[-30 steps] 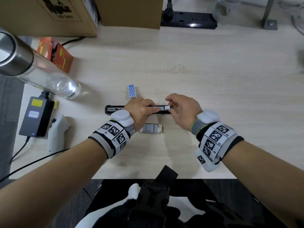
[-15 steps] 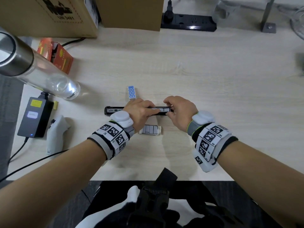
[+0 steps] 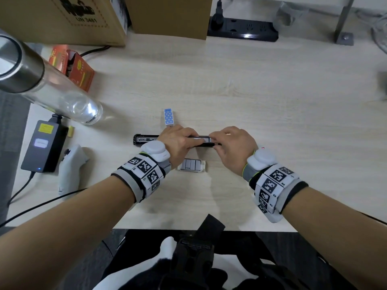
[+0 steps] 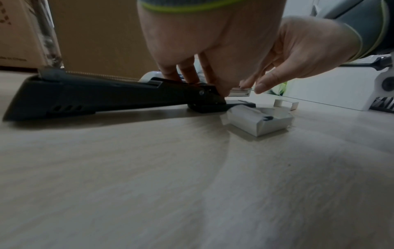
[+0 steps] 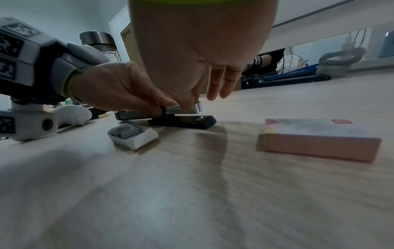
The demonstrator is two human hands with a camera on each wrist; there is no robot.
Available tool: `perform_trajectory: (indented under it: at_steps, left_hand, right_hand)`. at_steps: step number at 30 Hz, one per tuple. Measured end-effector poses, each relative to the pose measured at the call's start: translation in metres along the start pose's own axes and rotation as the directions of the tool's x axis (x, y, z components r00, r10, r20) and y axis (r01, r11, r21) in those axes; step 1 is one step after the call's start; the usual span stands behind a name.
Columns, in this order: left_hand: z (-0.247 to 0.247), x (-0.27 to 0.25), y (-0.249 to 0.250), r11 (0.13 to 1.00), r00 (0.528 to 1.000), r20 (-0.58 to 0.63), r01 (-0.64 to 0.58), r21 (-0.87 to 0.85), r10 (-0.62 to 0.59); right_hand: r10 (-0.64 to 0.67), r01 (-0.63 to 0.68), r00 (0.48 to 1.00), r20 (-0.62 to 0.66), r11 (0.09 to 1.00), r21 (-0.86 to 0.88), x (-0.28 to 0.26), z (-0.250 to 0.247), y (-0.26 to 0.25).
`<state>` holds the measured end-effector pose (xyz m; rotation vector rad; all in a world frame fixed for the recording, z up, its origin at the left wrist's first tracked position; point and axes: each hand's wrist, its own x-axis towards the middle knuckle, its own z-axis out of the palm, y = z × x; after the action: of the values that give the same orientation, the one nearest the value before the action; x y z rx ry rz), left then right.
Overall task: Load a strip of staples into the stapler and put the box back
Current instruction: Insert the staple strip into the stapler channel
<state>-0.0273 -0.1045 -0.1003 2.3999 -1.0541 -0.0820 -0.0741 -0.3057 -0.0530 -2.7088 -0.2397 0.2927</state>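
Note:
A black stapler (image 3: 146, 139) lies opened flat across the desk, its base (image 5: 183, 122) under the metal magazine. My left hand (image 3: 194, 140) grips the magazine from above, thumb in front and fingers (image 4: 187, 74) behind. My right hand (image 3: 213, 140) pinches a silver staple strip (image 5: 177, 108) at the magazine's front end, its other fingers straight. The white staple tray (image 3: 204, 164) holding several strips sits just in front of the stapler. A pink box (image 5: 319, 144) lies to the right of my right hand, mostly hidden under my wrist in the head view.
A small blue dotted box (image 3: 168, 116) lies just behind the stapler. At the left stand a glass bottle (image 3: 62, 95), a power adapter (image 3: 44, 145), a white controller (image 3: 71, 164) and a red carton (image 3: 73, 65). Cardboard boxes (image 3: 62, 17) and a power strip (image 3: 243, 30) line the back.
My right hand has moved left towards the left hand, sliding the staple strip further along the magazine. The left hand and stapler have stayed put.

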Motion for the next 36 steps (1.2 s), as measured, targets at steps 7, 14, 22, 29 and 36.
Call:
perform_trajectory:
  at_steps: [7, 14, 22, 29, 36]
  left_hand:
    - [-0.001, 0.001, 0.000, 0.999, 0.999, 0.047, 0.017, 0.034, -0.019]
    - [-0.002, 0.001, 0.002, 0.999, 0.998, 0.055, 0.011, 0.041, -0.013]
    - [-0.003, 0.001, 0.000, 0.997, 0.996, 0.092, -0.016, 0.076, 0.009]
    - [-0.031, -0.016, 0.000, 0.995, 0.996, 0.058, 0.065, 0.070, -0.069]
    - [-0.064, -0.062, -0.034, 0.889, 0.902, 0.068, 0.403, 0.217, -0.426]
  right_hand:
    - [0.027, -0.027, 1.000, -0.001, 0.995, 0.092, 0.001, 0.005, -0.004]
    - [0.073, -0.055, 0.992, -0.102, 0.983, 0.173, -0.001, 0.002, 0.004]
    - [0.011, -0.012, 1.000, 0.015, 0.998, 0.069, -0.005, 0.006, -0.003]
    - [0.005, -0.004, 1.000, -0.013, 0.996, 0.089, -0.003, 0.001, -0.002]
    - [0.061, -0.064, 0.997, 0.040, 0.993, 0.099, 0.003, 0.005, -0.002]
